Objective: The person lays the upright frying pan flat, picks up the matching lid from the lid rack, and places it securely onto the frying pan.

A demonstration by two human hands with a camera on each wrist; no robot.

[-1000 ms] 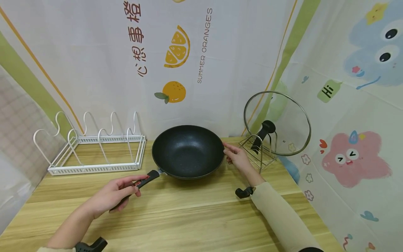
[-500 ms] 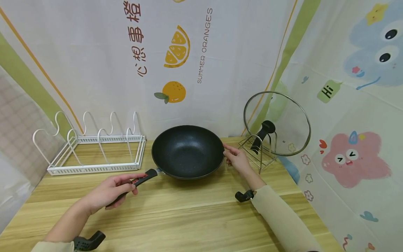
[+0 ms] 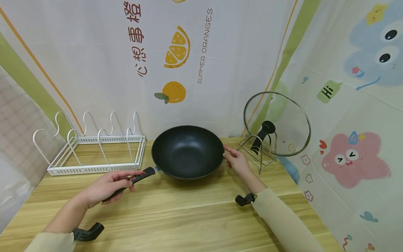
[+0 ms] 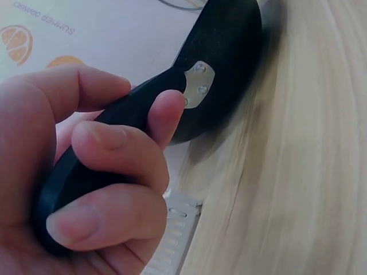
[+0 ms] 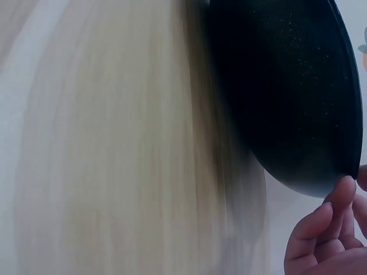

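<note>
A black wok [image 3: 188,154] stands upright at the middle back of the table, its inside facing up. My left hand [image 3: 108,187] grips its black handle [image 3: 143,175], which points to the front left. In the left wrist view the fingers curl round the handle [image 4: 132,109] below its riveted metal bracket [image 4: 199,85]. At the wok's right side, my right hand [image 3: 238,161] pinches the rim. The right wrist view has thumb and fingers [image 5: 338,229] meeting at the edge of the wok [image 5: 287,97], over its dark outer wall.
A white rack [image 3: 94,168] with upright wire loops stands left of the wok. To the right, a wire stand [image 3: 260,162] bears a glass lid [image 3: 291,119] with a black knob [image 3: 267,127]. Printed curtains [image 3: 104,70] hang close behind the wood-grain table [image 3: 189,217].
My left hand has drifted left and slightly up with the handle, so the wok has turned a little. The right hand keeps its pinch on the rim and has barely moved.
</note>
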